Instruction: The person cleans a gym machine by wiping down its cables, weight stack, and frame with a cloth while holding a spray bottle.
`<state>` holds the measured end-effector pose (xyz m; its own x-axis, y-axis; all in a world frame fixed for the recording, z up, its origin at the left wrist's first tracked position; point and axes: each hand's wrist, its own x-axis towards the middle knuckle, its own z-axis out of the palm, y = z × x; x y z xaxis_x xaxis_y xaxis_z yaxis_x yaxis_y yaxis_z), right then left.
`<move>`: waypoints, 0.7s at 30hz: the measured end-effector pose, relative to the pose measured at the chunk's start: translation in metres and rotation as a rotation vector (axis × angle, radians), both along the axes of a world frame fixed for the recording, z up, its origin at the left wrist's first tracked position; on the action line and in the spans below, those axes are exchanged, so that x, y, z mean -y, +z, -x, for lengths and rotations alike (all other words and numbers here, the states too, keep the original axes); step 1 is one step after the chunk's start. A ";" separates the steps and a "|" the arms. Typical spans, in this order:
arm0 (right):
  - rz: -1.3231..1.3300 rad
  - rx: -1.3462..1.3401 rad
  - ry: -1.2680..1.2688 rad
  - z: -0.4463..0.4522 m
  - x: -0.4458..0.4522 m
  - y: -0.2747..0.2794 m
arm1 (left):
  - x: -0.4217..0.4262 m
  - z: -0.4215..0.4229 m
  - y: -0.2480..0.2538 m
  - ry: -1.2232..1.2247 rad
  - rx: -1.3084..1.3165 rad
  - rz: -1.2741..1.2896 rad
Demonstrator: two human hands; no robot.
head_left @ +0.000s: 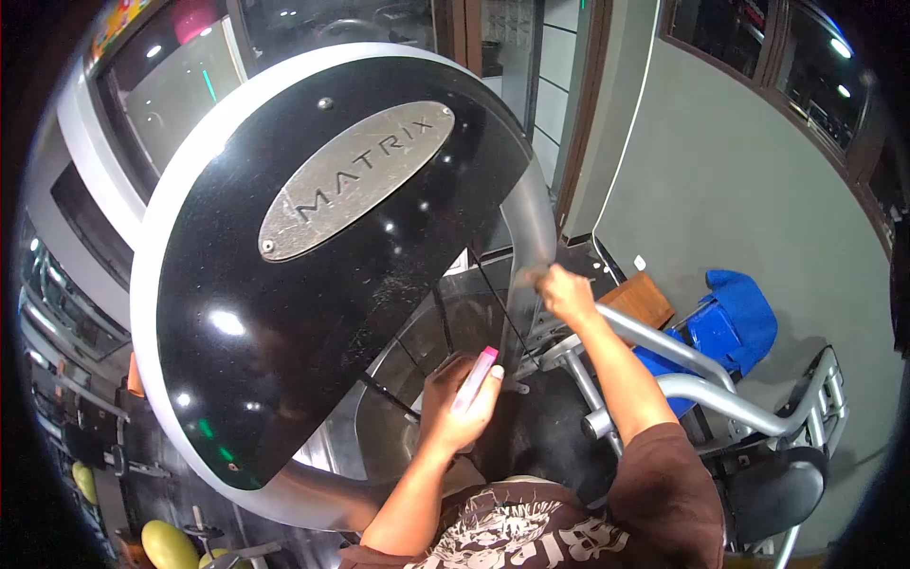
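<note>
My left hand (462, 419) is closed around a slim, clear pinkish tube with a bright pink end (477, 377), held upright at a tilt. Up and to the right, my right hand (567, 296) is curled with its fingers against or just beside the silver rim (536, 223) of a large round machine cover. Its fingertips are blurred, so whatever they may pinch cannot be made out. The cover's black face (379, 303) carries an oval metal plate (358, 180) reading MATRIX. Below its cut-out, dark spokes and a grey inner panel show behind my left hand.
Silver tubular frame bars (664, 346) and a black pad (777, 493) stand at the right. Behind them are a blue chair (725, 327) and a brown wooden block (640, 308) by the grey wall (749, 190). Yellow-green rounded objects (169, 544) lie at the lower left.
</note>
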<state>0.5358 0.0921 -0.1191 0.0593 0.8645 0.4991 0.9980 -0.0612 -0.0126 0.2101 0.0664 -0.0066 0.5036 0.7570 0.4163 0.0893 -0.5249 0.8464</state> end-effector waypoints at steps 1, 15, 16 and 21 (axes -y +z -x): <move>0.227 0.030 -0.061 0.000 0.007 -0.010 | 0.001 -0.001 0.000 0.016 0.014 0.016; -0.683 -0.585 -0.010 -0.011 0.000 0.046 | -0.008 -0.008 -0.029 -0.004 -0.037 0.140; -0.597 -0.583 0.049 -0.010 -0.001 0.036 | -0.009 -0.007 -0.032 -0.010 -0.039 0.160; -0.013 -0.262 0.026 -0.018 0.008 -0.045 | -0.008 -0.004 -0.029 -0.007 -0.032 0.160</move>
